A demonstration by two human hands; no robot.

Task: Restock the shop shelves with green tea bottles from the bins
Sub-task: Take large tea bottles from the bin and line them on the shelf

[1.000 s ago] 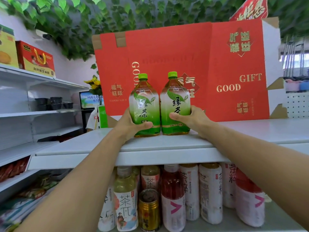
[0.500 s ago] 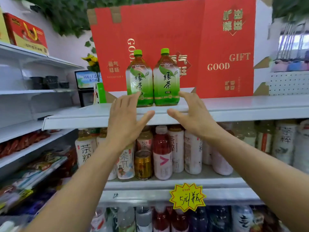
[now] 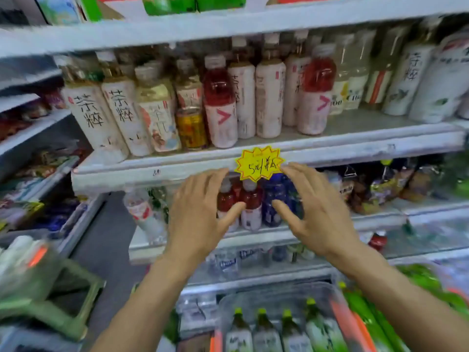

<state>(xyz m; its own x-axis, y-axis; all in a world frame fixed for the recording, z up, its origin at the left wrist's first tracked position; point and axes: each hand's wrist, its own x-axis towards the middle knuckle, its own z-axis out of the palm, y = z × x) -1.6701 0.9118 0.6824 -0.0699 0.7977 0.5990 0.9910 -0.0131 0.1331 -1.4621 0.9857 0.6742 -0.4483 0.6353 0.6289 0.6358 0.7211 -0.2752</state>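
Two green tea bottles (image 3: pixel 193 5) stand side by side on the top shelf (image 3: pixel 228 26); only their green bases show at the upper edge. My left hand (image 3: pixel 198 214) and my right hand (image 3: pixel 317 212) hover empty in front of the lower shelves, fingers spread and relaxed, thumbs pointing toward each other. Below them a clear bin (image 3: pixel 274 298) holds several upright green tea bottles (image 3: pixel 264 329) with yellow-green caps. More green bottles (image 3: pixel 370 318) lie in a second bin at the lower right.
The middle shelf (image 3: pixel 253 153) is packed with tea and red drink bottles and a gold can (image 3: pixel 191 128). A yellow star price tag (image 3: pixel 258 162) hangs on its edge. A green stool (image 3: pixel 58 308) stands at lower left, with side shelves of snacks beyond.
Both hands let go of the two bottles on the top shelf and dropped down, empty. The view tilted downward from the top shelf to the bins.
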